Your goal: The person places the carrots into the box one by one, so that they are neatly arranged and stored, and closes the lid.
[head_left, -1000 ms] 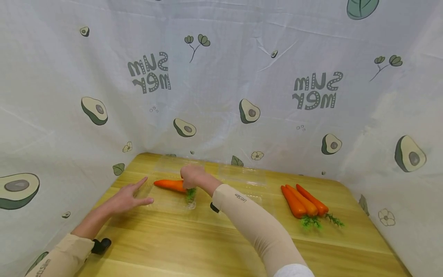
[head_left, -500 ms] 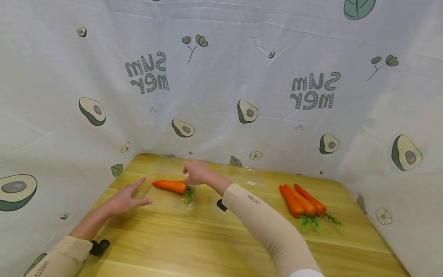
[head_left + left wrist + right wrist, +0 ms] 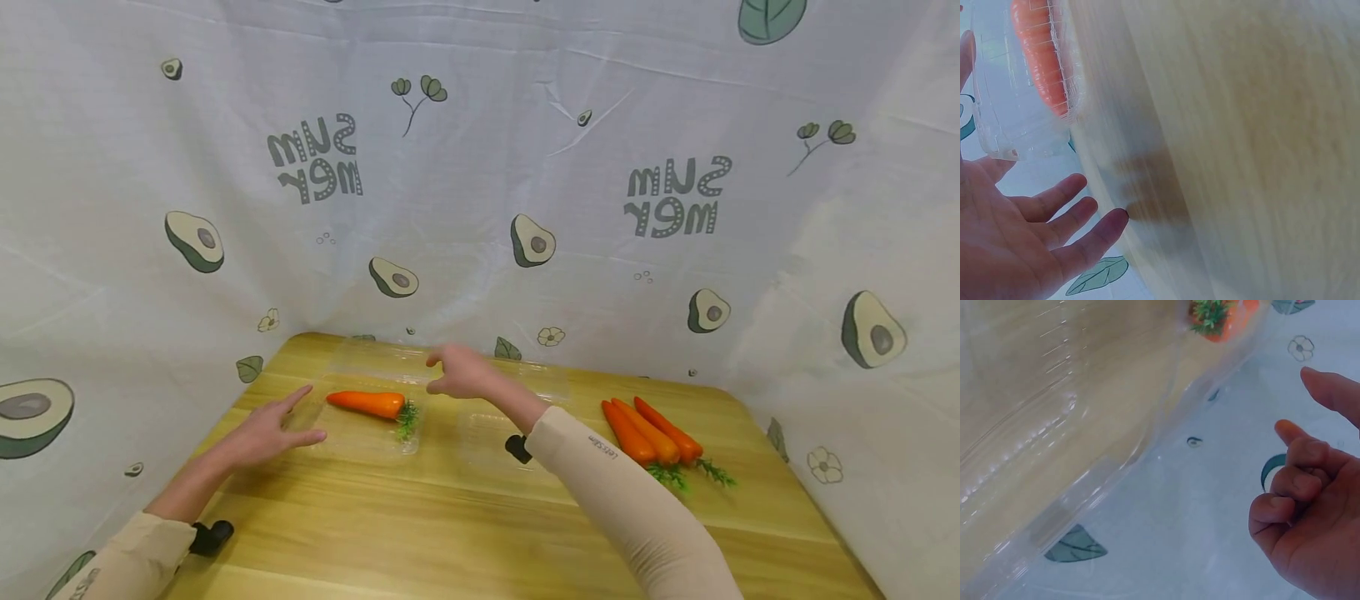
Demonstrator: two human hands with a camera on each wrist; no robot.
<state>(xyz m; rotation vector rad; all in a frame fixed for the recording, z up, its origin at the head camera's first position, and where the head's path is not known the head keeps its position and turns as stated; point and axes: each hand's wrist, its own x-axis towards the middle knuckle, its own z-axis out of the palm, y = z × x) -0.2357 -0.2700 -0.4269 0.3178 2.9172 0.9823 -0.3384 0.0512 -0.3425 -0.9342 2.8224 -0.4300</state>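
An orange carrot [image 3: 367, 403] with a green leafy top lies in the left clear plastic container [image 3: 360, 446], its tip toward the left. My left hand [image 3: 262, 432] is at that container's left side, thumb and fingers spread. In the left wrist view the container wall [image 3: 997, 106] stands just beyond those fingers, with the carrot [image 3: 1041, 56] seen through it. My right hand [image 3: 461, 372] is in the air to the right of the carrot, holding nothing. Its thumb and index finger are apart and the other fingers loosely bent, as the right wrist view shows.
A second clear container [image 3: 495, 442] sits to the right of the first, its lid [image 3: 536, 379] folded back toward the curtain. Several more carrots [image 3: 652, 432] lie side by side on the wooden table [image 3: 420, 525] at right. A patterned white curtain [image 3: 465, 167] surrounds the table's back and sides.
My right hand has let go of the carrot and drawn away to the right, its fingers parting. The carrot stays in the left container. My left hand has hardly moved.
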